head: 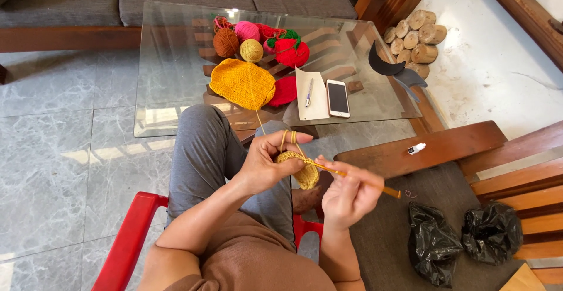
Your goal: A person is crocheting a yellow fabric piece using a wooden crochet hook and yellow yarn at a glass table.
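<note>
My left hand [267, 159] pinches a small yellow crochet piece [304, 172], with yellow yarn [258, 118] wound over its fingers and running up to the glass table. My right hand [347, 192] grips a wooden crochet hook [384, 190] whose tip is in the piece. Both hands hover over my lap, above my grey trouser leg [202, 150].
On the glass coffee table [170, 68] lie a round yellow crochet disc [242, 83], a red piece [285, 90], several yarn balls [251, 40], paper with a pen [311, 94] and a phone [338, 98]. Two black plastic bags [434, 250] sit on the seat at right; red chair arm [126, 241] at left.
</note>
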